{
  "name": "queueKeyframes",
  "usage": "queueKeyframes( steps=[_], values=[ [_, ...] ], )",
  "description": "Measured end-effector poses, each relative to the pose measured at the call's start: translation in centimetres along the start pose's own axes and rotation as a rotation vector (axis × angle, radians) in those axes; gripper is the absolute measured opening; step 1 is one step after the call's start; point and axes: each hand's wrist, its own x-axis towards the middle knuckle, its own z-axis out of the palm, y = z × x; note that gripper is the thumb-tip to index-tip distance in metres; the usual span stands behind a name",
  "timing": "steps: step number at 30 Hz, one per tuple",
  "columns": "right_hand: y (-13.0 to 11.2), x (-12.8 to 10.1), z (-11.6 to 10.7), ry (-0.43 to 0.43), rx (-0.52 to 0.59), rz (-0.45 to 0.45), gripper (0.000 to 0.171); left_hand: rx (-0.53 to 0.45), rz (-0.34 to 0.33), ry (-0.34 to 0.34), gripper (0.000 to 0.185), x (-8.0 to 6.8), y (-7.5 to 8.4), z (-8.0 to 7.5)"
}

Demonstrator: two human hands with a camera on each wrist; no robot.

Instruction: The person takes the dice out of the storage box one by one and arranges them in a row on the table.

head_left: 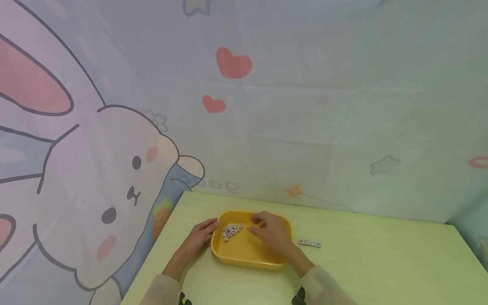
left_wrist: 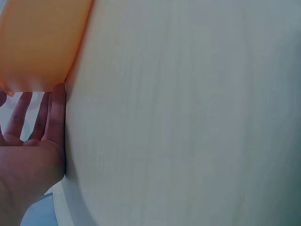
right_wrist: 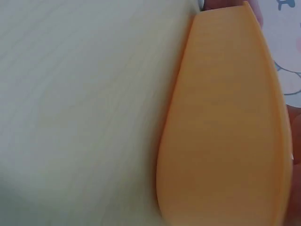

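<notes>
A pale green table [head_left: 343, 262] stands against a cloth backdrop [head_left: 114, 169] printed with a cartoon rabbit, hearts and stars. Toward the table's back left corner sits a yellow tray [head_left: 248, 254], shallow with rounded corners. Inside it, in the far left part, lies a heap of small white dice [head_left: 231, 231].

The left hand [head_left: 198, 238] rests against the tray's left wall, fingers fairly straight along the rim; the left wrist view shows its fingers [left_wrist: 51, 113] extended beside the tray's edge, not curled round it. The dice heap lies just beside these fingers, inside the wall.

The right hand [head_left: 272, 233] hovers over the tray's right half, fingers loosely bent and pointing left toward the heap, fingertips near the dice but apart from them. Whether it pinches a die I cannot tell; the fingertips are too small to read.

On the bare table just right of the tray, near its right wall, stands a short row of dice [head_left: 309, 243], laid side by side. The right forearm passes between this row and the tray's front right corner.
</notes>
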Motion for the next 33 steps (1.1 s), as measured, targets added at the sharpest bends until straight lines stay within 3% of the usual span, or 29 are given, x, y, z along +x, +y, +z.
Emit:
queueKeyframes(
  steps=[4,11,19,24,29,33],
  values=[
    [0.1,0.7,1.9,-0.039,0.029,0.052,0.036,0.003,0.001,-0.003,0.067,-0.1,-0.1,0.0],
    [1.1,1.3,4.2,-0.033,-0.085,-0.014,0.032,0.012,0.001,0.004,0.067,-0.1,-0.5,0.1],
    [0.6,1.5,4.3,-0.097,-0.201,-0.04,0.031,0.016,0.007,0.017,0.066,0.1,-0.1,0.0],
    [0.8,1.7,4.4,-0.086,-0.26,-0.098,0.017,0.021,0.013,0.013,0.066,0.2,0.0,-0.1],
    [1.1,1.4,4.3,-0.086,-0.277,-0.129,0.012,0.014,0.014,-0.018,0.066,0.0,-0.1,-0.2],
    [0.6,1.1,3.5,-0.126,-0.24,-0.102,0.01,0.012,0.017,-0.008,0.066,0.0,-0.1,-0.3]
  ],
)
